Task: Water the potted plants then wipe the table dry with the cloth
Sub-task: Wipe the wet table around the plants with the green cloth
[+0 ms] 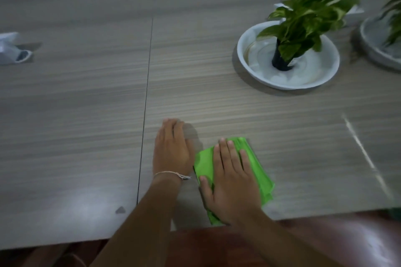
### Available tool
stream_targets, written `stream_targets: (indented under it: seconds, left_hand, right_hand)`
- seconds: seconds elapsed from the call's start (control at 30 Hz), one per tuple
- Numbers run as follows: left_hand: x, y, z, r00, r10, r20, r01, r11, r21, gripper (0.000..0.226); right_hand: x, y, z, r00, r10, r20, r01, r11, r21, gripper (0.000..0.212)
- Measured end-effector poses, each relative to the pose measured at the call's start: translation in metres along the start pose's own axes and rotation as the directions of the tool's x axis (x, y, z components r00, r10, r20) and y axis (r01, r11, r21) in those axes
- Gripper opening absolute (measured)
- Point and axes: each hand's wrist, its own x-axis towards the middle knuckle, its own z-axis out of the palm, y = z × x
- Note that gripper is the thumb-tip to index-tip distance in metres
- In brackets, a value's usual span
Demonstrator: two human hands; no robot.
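Wood-grain laminate in grey-brown covers the tabletop (86, 97), which fills most of the view and is split by a thin dark seam (145, 104) running away from the near edge. At the far right a white dish (260, 76) stands on the tabletop, with shallow water in it and a leafy green plant (308, 15) in a small dark pot (280, 60) at its middle. A second, grey dish (373, 50) with another plant (393, 17) is cut off by the right edge, just beside the white one. Behind the white dish a white box-like thing shows through the leaves; what it is cannot be told.

Near the front edge lies a folded bright green cloth (256, 165). The right hand (230, 175) lies flat on it, fingers straight and together, thumb spread onto the cloth's left part, pressing it to the tabletop. The left hand (172, 149) rests palm down on the bare tabletop just left of the cloth, fingers straight, holding nothing; its edge is close to the cloth. A thin pale string bracelet (171, 174) circles the left wrist. At the far left edge sits a small crumpled white-grey object (13, 50), blurred.
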Motion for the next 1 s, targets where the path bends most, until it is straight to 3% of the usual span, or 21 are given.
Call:
stream_targets:
  seconds: [0.2, 0.4, 0.83, 1.0]
  left_hand:
    - [0.002, -0.005, 0.005, 0.999, 0.022, -0.027, -0.020, 0.998, 0.059, 0.046]
    - [-0.003, 0.009, 0.023, 0.999, -0.014, -0.052, 0.017, 0.998, 0.058, 0.054]
    - [-0.016, 0.232, 0.109, 0.988, 0.149, 0.051, -0.151, 0.988, 0.042, 0.057]
    - [-0.008, 0.284, 0.131, 0.979, 0.170, 0.114, -0.179, 0.981, 0.077, 0.061]
  right_hand:
    - [-0.013, 0.005, -0.001, 1.000, -0.020, -0.004, 0.020, 0.997, 0.074, 0.087]
    - [-0.003, 0.051, -0.007, 0.999, -0.025, -0.048, 0.031, 0.993, 0.116, 0.085]
    - [-0.012, 0.317, -0.061, 0.977, 0.203, -0.065, -0.207, 0.977, -0.056, 0.085]
    - [-0.036, 0.375, -0.075, 0.957, 0.277, -0.085, -0.284, 0.956, -0.074, 0.085]
